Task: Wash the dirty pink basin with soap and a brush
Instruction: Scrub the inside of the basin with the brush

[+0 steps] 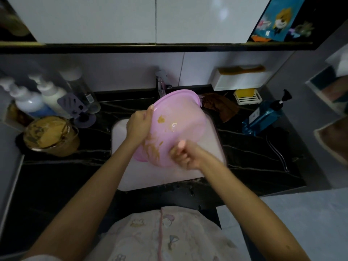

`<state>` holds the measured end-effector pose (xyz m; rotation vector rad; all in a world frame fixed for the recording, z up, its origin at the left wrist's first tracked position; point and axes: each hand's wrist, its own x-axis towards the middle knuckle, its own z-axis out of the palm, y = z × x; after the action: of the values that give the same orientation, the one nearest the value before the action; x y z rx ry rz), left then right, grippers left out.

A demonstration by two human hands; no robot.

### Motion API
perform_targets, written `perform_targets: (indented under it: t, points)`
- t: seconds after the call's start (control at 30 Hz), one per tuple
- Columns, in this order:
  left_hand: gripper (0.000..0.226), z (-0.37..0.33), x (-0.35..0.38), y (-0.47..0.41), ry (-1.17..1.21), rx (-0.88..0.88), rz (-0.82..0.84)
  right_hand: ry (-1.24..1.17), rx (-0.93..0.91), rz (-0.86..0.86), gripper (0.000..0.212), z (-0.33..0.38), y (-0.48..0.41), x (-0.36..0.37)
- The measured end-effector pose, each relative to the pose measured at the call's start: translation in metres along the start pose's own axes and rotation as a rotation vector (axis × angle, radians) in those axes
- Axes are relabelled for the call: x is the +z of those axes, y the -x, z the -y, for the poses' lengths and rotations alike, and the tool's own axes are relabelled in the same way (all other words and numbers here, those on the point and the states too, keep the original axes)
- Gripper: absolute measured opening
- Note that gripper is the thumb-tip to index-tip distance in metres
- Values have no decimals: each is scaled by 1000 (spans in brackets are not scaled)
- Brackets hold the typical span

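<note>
Holding the pink basin (175,127) tilted over the white sink (120,132), the person has its open side turned toward the camera. Its far rim is up at 12 o'clock, close to the faucet (162,85). The left hand (138,127) grips the rim at the basin's 9 o'clock, with the thumb hooked over the edge and the fingers behind the wall. The right hand (185,155) is at the basin's 5 o'clock with its fingers curled. It is blurred, so I cannot tell whether it pinches the rim, holds something small or rubs the wall bare. Brown smears cover the inner wall near 7 o'clock, and patches sit near the middle.

No brush can be made out. A yellow soap bar (244,93) lies in its dish at the sink's 2 o'clock, and a blue pump bottle (261,117) lies at 3 o'clock on the dark tabletop (254,157).

The main risk looks like the grip. The left hand's hold on a thin rim may slip once it is wet or soapy, and the basin would drop into the sink. Swinging the raised rim could knock the faucet. Hard scrubbing at this tilt may fling dirty water onto the tabletop, or toward the bowl of brown paste (50,136) at 9 o'clock.
</note>
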<state>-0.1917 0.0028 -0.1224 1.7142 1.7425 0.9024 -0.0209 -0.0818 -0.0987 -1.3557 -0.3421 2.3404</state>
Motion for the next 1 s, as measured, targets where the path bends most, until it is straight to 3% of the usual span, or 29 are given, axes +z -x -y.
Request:
perform_targets:
  t: [0.1, 0.2, 0.27, 0.37, 0.43, 0.5, 0.57, 0.67, 0.73, 0.8, 0.87, 0.9, 1.0]
  points:
    - [60, 3, -6, -3, 12, -22, 20, 36, 16, 68, 6, -16, 4, 19]
    - [64, 4, -4, 4, 27, 6, 19, -84, -111, -111, 14, 15, 10, -9]
    - [63, 0, -2, 6, 34, 13, 28, 11, -172, -172, 22, 24, 21, -6]
    - [64, 2, -6, 0, 38, -16, 23, 128, -111, -43, 24, 9, 36, 20]
    - [63, 4, -9, -2, 39, -23, 28, 43, -114, -2, 20, 10, 38, 16]
    - [65, 2, -6, 2, 24, -1, 35, -150, -172, -94, 23, 25, 33, -2]
    - [66, -3, -1, 5, 18, 24, 52, -149, -235, -193, 29, 29, 27, -10]
    - [68, -5, 0, 0, -6, 27, 53, -25, -122, -32, 12, 13, 31, 14]
    - [66, -2, -4, -2, 3, 32, 48, -80, -88, 71, 19, 12, 39, 19]
    - [62, -1, -6, 1, 0, 52, 51, -301, -116, 26, 33, 29, 37, 2]
    - [60, -5, -3, 4, -13, 71, 57, -384, -233, -114, 29, 42, 34, -10]
    - [60, -7, -1, 4, -24, 70, 58, -333, -249, -127, 23, 42, 36, -7]
    - [65, -4, -4, -2, -18, 48, 49, -138, -130, 64, 9, 18, 43, 26]
